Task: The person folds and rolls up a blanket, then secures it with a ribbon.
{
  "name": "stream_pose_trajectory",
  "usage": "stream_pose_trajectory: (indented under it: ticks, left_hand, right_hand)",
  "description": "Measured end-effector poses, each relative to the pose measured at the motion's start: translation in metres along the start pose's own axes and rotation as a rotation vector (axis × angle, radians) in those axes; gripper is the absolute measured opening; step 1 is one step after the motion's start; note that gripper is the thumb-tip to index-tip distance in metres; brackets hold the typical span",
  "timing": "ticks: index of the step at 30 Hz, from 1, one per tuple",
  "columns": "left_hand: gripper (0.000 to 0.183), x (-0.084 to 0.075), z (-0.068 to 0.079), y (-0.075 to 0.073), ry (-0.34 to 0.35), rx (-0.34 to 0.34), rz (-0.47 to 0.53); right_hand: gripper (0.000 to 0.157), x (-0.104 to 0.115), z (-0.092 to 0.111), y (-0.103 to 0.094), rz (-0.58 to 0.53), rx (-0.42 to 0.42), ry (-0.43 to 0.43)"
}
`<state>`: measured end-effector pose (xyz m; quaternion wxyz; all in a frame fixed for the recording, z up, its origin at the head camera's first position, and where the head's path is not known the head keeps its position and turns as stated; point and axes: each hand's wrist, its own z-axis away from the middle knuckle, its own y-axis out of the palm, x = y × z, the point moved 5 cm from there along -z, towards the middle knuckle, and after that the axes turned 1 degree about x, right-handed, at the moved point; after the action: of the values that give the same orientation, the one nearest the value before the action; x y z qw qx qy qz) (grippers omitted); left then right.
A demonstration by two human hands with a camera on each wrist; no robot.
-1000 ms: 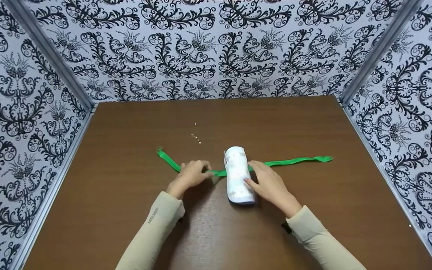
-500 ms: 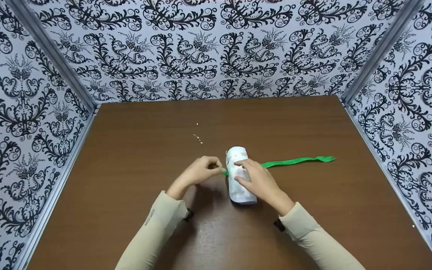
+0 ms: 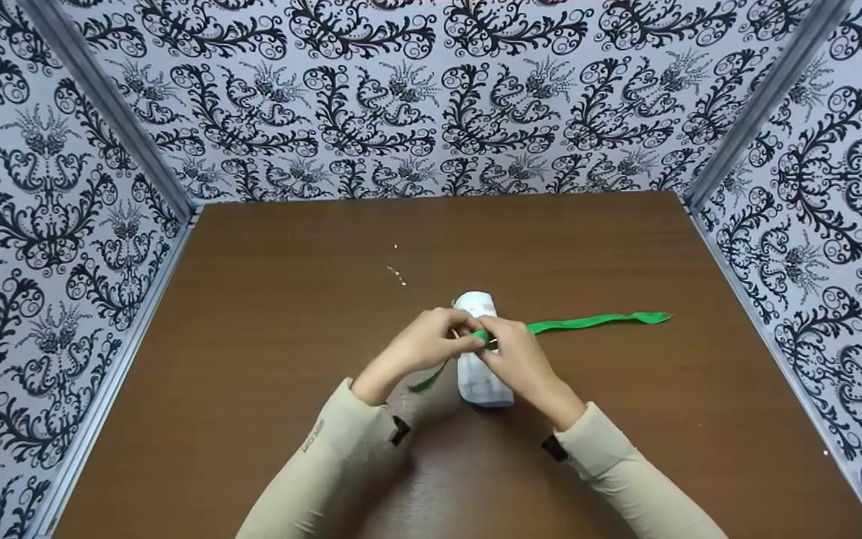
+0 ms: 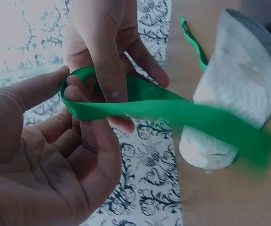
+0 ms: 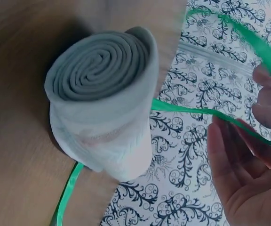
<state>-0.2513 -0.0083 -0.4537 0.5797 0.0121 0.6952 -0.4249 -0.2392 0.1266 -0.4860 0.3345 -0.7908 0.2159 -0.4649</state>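
A white rolled cloth (image 3: 485, 383) lies on the brown table, its spiral end visible in the right wrist view. A green ribbon (image 3: 595, 322) passes under the roll, one tail stretched over the table to the right. Above the roll, my left hand (image 3: 420, 343) pinches the lifted part of the ribbon, which bends in a loop about its fingertips in the left wrist view. My right hand (image 3: 518, 358) meets it there, its thumb and fingers on the same ribbon (image 4: 140, 109). The short loose end hangs below my left hand.
Patterned black-and-white walls (image 3: 401, 97) enclose the table (image 3: 266, 299) at the back and both sides. Several tiny pale crumbs (image 3: 399, 275) lie behind the roll. Dark wrist straps show at both cuffs.
My left hand has lifted the ribbon's left part off the table and brought it rightward over the roll. My right hand has moved from the roll's right side to the ribbon above it.
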Motion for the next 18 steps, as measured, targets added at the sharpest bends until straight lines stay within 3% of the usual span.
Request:
stream_pose_trajectory:
  ticks: [7, 13, 18]
  left_hand:
    - [0.017, -0.017, 0.003, 0.003, 0.053, 0.031, 0.017]
    - [0.018, -0.020, 0.006, 0.004, 0.072, 0.044, 0.067]
    - [0.017, -0.023, 0.008, 0.002, 0.091, 0.050, 0.091]
  right_hand:
    - [0.009, -0.007, 0.003, -0.018, -0.025, -0.035, 0.022]
    - [0.017, -0.018, 0.007, -0.035, -0.036, -0.055, 0.079]
    - [0.015, -0.028, 0.012, -0.049, -0.041, -0.074, 0.124]
